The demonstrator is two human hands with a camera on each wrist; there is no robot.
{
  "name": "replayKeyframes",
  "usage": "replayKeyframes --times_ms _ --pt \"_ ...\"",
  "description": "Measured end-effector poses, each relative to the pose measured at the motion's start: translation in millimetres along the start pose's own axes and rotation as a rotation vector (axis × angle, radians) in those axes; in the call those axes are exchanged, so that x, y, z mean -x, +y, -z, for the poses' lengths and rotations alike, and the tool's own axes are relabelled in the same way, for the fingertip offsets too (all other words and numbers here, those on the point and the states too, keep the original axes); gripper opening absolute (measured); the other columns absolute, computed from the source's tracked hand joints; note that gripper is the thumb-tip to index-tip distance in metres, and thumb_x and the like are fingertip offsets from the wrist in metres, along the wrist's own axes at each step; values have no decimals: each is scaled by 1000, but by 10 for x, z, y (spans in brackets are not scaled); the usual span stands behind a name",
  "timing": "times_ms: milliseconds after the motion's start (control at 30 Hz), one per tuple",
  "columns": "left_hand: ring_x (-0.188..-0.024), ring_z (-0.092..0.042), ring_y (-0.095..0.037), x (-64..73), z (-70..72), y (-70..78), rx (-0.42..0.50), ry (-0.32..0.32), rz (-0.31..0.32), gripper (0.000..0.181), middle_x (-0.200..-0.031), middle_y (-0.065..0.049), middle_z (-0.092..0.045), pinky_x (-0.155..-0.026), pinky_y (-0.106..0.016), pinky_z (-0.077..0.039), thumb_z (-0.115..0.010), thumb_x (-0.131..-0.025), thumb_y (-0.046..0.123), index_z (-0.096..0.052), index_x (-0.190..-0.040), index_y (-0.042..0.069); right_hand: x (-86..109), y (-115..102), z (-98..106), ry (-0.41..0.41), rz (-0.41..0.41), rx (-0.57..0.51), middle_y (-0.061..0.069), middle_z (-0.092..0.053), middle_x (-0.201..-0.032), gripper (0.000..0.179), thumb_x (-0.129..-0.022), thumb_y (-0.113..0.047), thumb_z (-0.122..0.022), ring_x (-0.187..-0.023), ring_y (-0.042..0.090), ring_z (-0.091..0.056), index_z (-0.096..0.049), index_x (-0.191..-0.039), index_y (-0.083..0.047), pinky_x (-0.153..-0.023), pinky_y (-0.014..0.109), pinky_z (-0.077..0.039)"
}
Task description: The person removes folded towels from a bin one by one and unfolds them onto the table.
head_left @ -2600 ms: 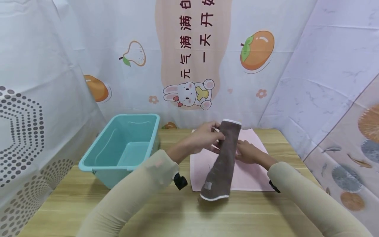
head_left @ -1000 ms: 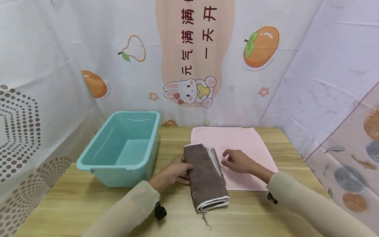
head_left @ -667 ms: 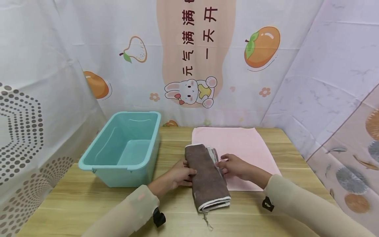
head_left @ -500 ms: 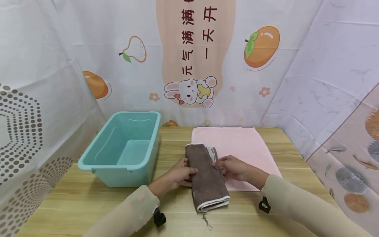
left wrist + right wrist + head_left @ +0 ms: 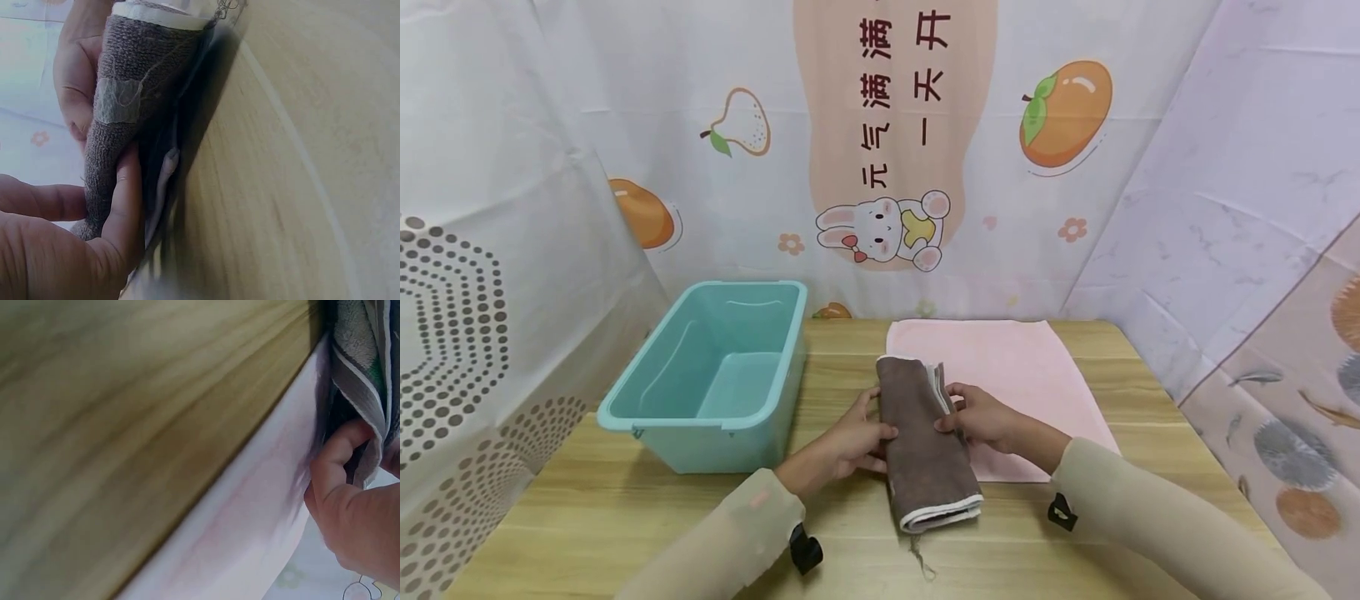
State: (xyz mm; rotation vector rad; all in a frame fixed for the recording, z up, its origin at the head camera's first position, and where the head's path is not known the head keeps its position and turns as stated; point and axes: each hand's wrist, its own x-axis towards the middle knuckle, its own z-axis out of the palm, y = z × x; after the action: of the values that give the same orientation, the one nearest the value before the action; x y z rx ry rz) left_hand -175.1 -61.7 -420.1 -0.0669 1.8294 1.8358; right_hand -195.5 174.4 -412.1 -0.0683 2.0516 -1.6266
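A brown towel (image 5: 925, 467) with white trim lies folded into a long strip, overlapping the left front part of a flat pink cloth (image 5: 1000, 350). My left hand (image 5: 853, 437) pinches its left folded edge, thumb on top and fingers underneath, as the left wrist view shows at the towel (image 5: 134, 75). On the opposite side, my right hand (image 5: 985, 418) grips the layered right edge, thumb on top. Loose grey layers of the towel (image 5: 359, 387) hang between the right hand's fingers in the right wrist view. A stray thread trails from the towel's near end.
To the left stands a turquoise plastic bin (image 5: 681, 423), with nothing visible inside. The wooden table (image 5: 842, 542) runs back to a printed curtain (image 5: 662, 125), and more curtains hang along both sides.
The brown towel, earlier held up over the pink cloth, has come down onto the table as a folded strip. My right hand has moved left and taken hold of its right edge.
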Motion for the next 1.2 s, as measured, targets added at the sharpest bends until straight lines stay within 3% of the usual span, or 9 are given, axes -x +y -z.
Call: replayKeyframes --times_ms 233,533,667,900,1000,1200 --pt "-67 -56 -20 -98 -139 91 24 -38 -49 82 -103 -15 -56 -49 -31 -51 -60 -96 -2 -18 -161 26 102 -49 198 28 22 39 17 -64 -114 44 -92 -4 -71 -96 24 -64 -51 -131 -1 -74 39 -56" --pt "-67 -62 -21 -270 -537 162 30 -68 -85 79 -99 -14 -61 -51 -33 -54 -62 -94 -1 -25 -159 25 335 25 606 37 21 46 15 -63 -113 42 -96 -7 -69 -90 22 -63 -48 -132 1 -69 39 -56" --pt "-65 -63 -20 -331 -744 173 16 -69 -86 77 -95 -13 -63 -50 -32 -55 -63 -93 -2 -30 -157 25 456 89 801 29 15 55 15 -63 -112 47 -96 -9 -70 -90 22 -64 -45 -134 3 -68 40 -56" --pt "-62 -64 -23 -418 -1206 141 43 -82 -79 72 -92 -15 -64 -50 -37 -57 -64 -91 -5 -38 -150 27 743 218 1177 5 -35 97 20 -52 -126 71 -97 -13 -68 -101 23 -60 -23 -149 7 -77 45 -55" --pt "-62 -64 -25 -441 -1407 132 45 -60 -83 69 -95 -15 -61 -49 -39 -56 -65 -90 -5 -42 -146 28 844 272 1338 -16 -50 104 16 -55 -121 71 -97 -13 -67 -100 23 -62 -22 -147 7 -77 44 -56" --pt "-63 -64 -31 -486 -1767 101 100 -42 -89 66 -104 -16 -54 -49 -47 -58 -65 -86 -10 -46 -136 28 1027 349 1690 -61 -17 104 10 -60 -113 48 -101 -11 -62 -97 21 -63 -35 -137 4 -73 42 -56"
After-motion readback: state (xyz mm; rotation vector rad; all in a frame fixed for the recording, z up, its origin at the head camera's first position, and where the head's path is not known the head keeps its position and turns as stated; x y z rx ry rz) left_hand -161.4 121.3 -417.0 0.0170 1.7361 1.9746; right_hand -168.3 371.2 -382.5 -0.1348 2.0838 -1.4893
